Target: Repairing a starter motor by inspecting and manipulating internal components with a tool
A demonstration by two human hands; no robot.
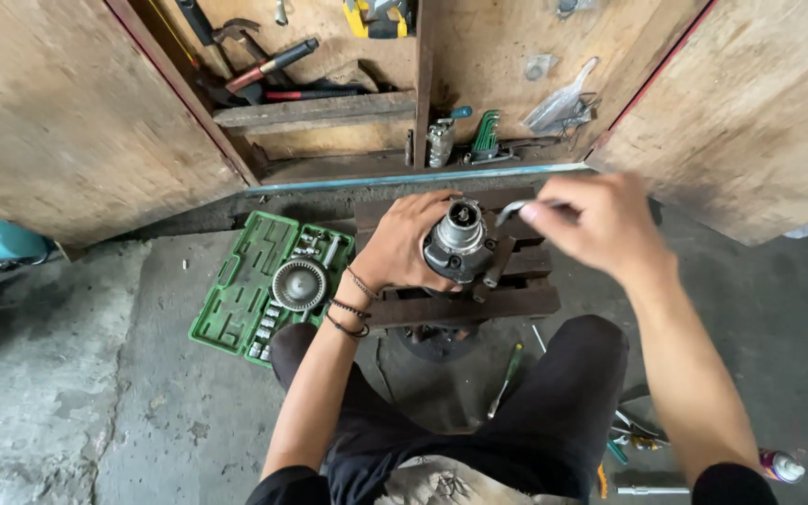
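Green socket-set case [236,290] lies open on the concrete floor [67,393], left of the person's knee; its moulded slots hold a few small sockets along the near edge and bits near the far right corner, many slots bare. A round finned metal part [299,284] sits on the case's right half. Left hand [404,245], bracelets at the wrist, is wrapped around the left side of a grey metal cylindrical assembly [460,245], fingers curled on it. The assembly stands upright on a small dark wooden pallet stand [516,301], near its far edge, between the person's knees. Right hand [600,224] hovers just right of the assembly, fingertips pinching a small bent metal key [509,209] whose tip points toward the assembly's top. A screwdriver [507,376] lies on the floor below the stand. Behind, an open wooden cabinet [479,65] holds hanging pliers, a hex-key set [486,136] and a plastic bag [561,105].
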